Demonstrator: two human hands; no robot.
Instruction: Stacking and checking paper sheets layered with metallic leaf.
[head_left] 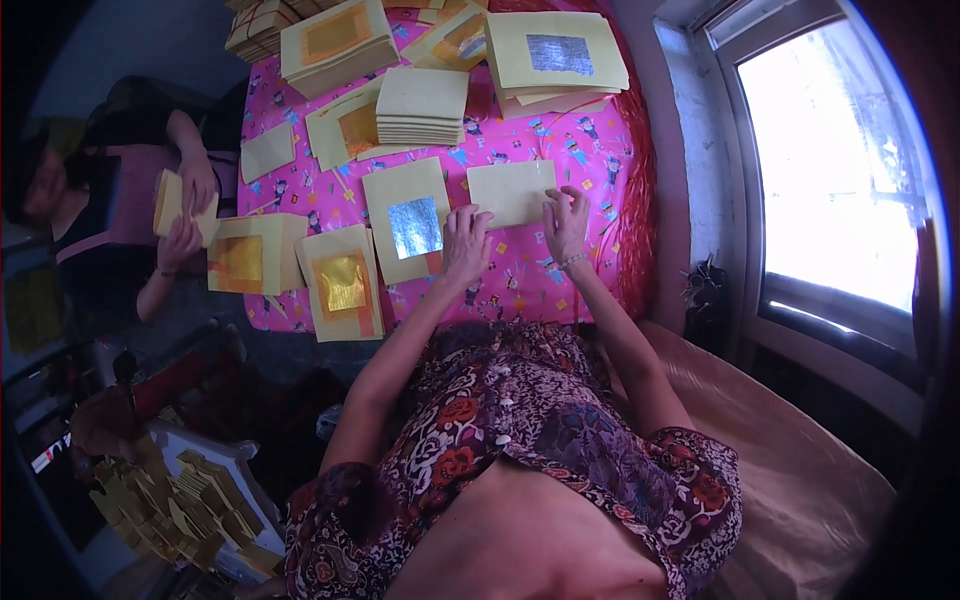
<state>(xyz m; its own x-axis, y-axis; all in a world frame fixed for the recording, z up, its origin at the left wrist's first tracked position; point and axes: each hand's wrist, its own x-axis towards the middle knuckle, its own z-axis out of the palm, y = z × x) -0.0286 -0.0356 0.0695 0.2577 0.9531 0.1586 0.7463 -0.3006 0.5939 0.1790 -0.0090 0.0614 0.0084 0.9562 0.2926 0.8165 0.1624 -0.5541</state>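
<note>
A pale yellow sheet of joss paper (511,188), seemingly folded, lies on the pink patterned tablecloth in front of me, its plain side up. My left hand (467,238) has curled fingers on its lower left corner. At the right edge, my right hand (567,215) grips the paper between thumb and bent fingers; a bracelet circles that wrist. Just left of my left hand lies a stack of joss paper with a silver foil square (402,215). Beside it, farther left, is a stack with a gold foil square (342,285).
Behind, a stack of folded papers (422,105) and a tall silver-foil stack (556,60) stand on the tablecloth (515,275). Red plastic strands (638,200) hang along the right edge. To the left, another person (130,200) holds folded paper. A bright window (835,160) is at right.
</note>
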